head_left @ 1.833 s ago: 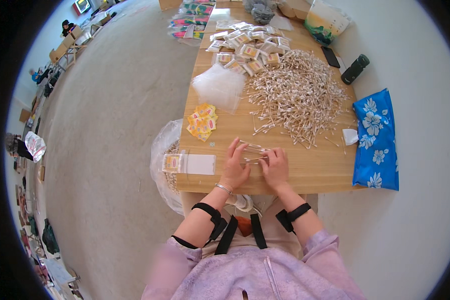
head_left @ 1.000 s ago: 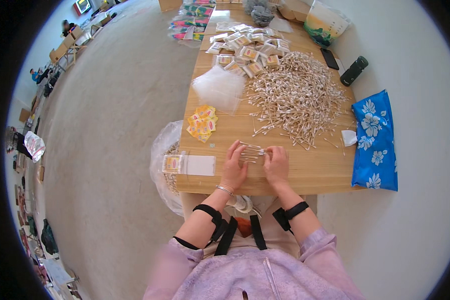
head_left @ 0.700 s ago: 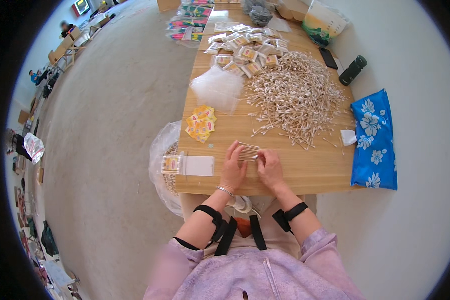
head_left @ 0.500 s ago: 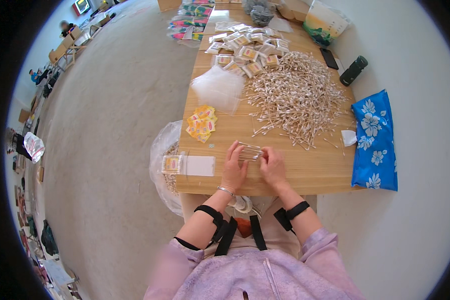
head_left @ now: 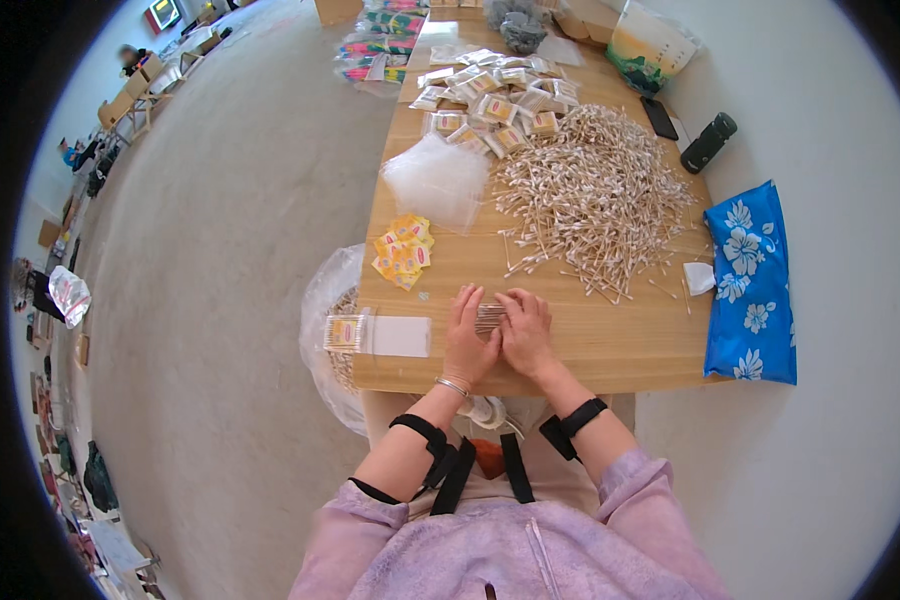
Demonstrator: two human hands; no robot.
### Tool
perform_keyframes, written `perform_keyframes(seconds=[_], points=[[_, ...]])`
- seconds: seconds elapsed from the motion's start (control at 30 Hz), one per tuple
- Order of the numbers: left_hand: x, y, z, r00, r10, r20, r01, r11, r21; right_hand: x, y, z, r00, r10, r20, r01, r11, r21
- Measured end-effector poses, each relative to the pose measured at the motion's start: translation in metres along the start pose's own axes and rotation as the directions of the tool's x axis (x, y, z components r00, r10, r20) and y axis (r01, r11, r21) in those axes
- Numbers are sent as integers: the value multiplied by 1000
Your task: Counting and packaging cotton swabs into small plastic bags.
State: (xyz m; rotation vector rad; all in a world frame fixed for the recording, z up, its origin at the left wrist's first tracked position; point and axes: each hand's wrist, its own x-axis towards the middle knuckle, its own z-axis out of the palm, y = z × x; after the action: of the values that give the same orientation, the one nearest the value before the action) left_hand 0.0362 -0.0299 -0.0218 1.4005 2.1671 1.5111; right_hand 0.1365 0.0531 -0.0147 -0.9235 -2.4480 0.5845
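Between my two hands lies a small bundle of cotton swabs [head_left: 488, 319], side by side near the table's front edge. My left hand [head_left: 470, 337] grips their left ends, and my right hand [head_left: 526, 332] closes on their right ends. The fingers partly cover the bundle. Left of my hands is a clear bag [head_left: 398, 336] with a white strip, packed at its left end with swabs and a yellow label. Beyond it is a stack of yellow labels [head_left: 404, 250]. A big heap of loose cotton swabs [head_left: 600, 195] spreads over the table past my right hand.
Empty clear bags [head_left: 438, 180] and a pile of filled swab packets [head_left: 490, 100] lie farther back on the wooden table [head_left: 630, 350]. Along the right side are a blue flowered pouch [head_left: 752, 285], a black bottle [head_left: 708, 143] and a phone [head_left: 658, 117]. A plastic sack [head_left: 320, 290] hangs below the left edge.
My right hand has moved left, nearer my left hand, and its fingers now press against the swab ends. The bundle looks more squarely gathered and more covered. My left hand has barely moved.
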Motion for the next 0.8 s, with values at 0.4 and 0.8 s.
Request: perform_keyframes(seconds=[0.4, 0.8], points=[[1, 3, 0, 983, 106, 148, -121, 988, 97, 0, -6, 12, 980, 196, -42, -119, 737, 666], [-1, -13, 0, 971, -236, -32, 207, 903, -376, -24, -14, -5, 946, -121, 301, 222, 918, -328]])
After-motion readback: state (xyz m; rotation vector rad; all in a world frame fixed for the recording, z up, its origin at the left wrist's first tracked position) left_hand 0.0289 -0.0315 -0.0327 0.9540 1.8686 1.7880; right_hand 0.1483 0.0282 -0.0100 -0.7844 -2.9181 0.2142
